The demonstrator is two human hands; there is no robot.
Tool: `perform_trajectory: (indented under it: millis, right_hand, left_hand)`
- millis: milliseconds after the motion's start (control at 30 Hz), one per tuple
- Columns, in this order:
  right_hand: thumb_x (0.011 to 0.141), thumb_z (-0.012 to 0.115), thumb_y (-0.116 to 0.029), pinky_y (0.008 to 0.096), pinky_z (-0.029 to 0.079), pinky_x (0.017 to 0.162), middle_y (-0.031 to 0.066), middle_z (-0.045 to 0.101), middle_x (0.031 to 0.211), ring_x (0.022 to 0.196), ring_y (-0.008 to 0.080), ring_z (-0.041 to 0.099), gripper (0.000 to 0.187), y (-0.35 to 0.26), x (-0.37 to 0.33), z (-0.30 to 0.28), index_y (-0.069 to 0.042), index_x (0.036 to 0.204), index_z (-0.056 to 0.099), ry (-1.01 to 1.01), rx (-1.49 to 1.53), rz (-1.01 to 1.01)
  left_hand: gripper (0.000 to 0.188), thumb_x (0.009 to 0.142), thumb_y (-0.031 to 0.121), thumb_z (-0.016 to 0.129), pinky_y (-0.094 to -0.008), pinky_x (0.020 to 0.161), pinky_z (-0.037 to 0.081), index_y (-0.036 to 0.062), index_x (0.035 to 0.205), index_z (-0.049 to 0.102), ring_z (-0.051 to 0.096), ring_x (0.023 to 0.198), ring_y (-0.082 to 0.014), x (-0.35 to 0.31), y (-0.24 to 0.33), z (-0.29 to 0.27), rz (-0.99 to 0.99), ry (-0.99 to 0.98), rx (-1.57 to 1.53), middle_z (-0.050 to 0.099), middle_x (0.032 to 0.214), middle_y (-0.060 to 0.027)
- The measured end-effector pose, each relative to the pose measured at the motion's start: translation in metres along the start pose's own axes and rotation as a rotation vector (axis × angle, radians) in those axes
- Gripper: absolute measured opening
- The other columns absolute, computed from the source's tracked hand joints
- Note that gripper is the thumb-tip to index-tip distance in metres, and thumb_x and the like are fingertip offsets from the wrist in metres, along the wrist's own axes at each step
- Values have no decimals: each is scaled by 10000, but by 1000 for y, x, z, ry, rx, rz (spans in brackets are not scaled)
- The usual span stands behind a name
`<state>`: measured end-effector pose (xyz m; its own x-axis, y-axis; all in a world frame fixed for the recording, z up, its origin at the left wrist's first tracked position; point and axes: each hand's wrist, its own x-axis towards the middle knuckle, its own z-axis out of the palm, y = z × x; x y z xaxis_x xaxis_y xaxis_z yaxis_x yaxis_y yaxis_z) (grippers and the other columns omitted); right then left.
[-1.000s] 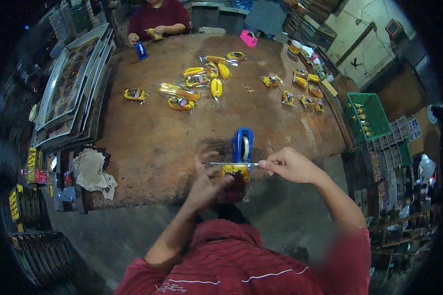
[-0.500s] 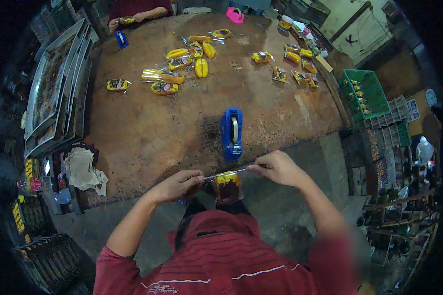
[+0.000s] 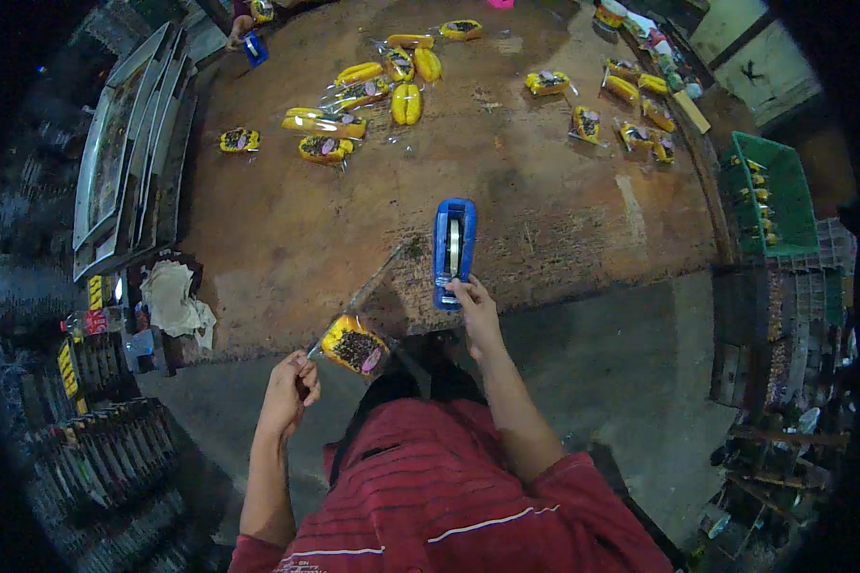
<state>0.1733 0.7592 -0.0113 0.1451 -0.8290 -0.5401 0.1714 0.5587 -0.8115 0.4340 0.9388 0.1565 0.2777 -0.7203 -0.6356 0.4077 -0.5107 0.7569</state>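
Observation:
My left hand (image 3: 288, 392) is closed in a pinch on one corner of a clear plastic bag. Inside that bag is a yellow bread roll (image 3: 354, 345) with dark shreds and a pink label on top, hanging at the table's near edge. The bag's twisted upper part sticks out towards the table's middle. My right hand (image 3: 478, 307) reaches to a blue tape dispenser (image 3: 457, 212) standing near the table's front edge. Its fingertips are pinched on the tape at the dispenser's near end; the tape end itself is too small to make out.
Several yellow rolls, some bagged, lie on the wooden table (image 3: 296, 220) at the far middle and far right. Metal trays (image 3: 115, 162) lean at the left beside a beige cloth (image 3: 174, 298). A green crate (image 3: 774, 191) stands right. Another person's hand (image 3: 240, 34) is near a second dispenser (image 3: 254, 48).
My right hand has let go of the bag's edge and moved to the tape dispenser. My left hand has drawn the bagged roll to the left and tilted it. The view has shifted.

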Motion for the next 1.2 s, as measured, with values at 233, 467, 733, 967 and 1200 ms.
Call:
perform_trajectory:
  millis: [233, 467, 733, 967, 1200]
  right_hand:
    - [931, 743, -235, 341, 413, 1065, 167, 414, 1561, 1333, 217, 507, 350, -33, -6, 13, 103, 1019, 734, 20, -210, 79]
    - [937, 737, -183, 326, 363, 1114, 147, 359, 1599, 1384, 202, 452, 268, -17, -33, -1, 66, 1034, 742, 15, 236, -11]
    - [938, 732, -181, 309, 448, 997, 107, 481, 1516, 1170, 137, 562, 220, 8, -54, -5, 39, 959, 730, 49, -221, -314]
    - [925, 729, -175, 294, 503, 849, 102, 624, 1315, 1013, 163, 633, 187, 12, -54, -8, 12, 920, 736, 221, -589, -522]
    - [910, 734, -103, 226, 364, 544, -14, 626, 816, 645, 34, 489, 126, -89, -152, 18, -19, 1004, 720, -103, -162, -211]
  left_hand:
    - [253, 1032, 226, 416, -269, 479, 310, 111, 810, 379, 337, 531, -119, -4, -11, 12, -1, 76, -40, 354, 684, -1]
    - [263, 1031, 233, 408, -267, 489, 312, 115, 799, 371, 340, 528, -117, 4, -14, 1, -8, -6, -17, 342, 674, 0]
    - [274, 1033, 226, 401, -268, 491, 314, 111, 786, 374, 364, 537, -119, 7, -14, -46, -38, -113, 97, 345, 680, -4]
    - [290, 1036, 255, 406, -271, 480, 316, 113, 784, 396, 367, 533, -117, 8, -3, -45, -41, -256, 164, 355, 667, 7]
    - [238, 1021, 170, 388, -261, 486, 331, 73, 810, 438, 358, 548, -95, 12, 20, 11, 12, -469, 227, 366, 685, 18]
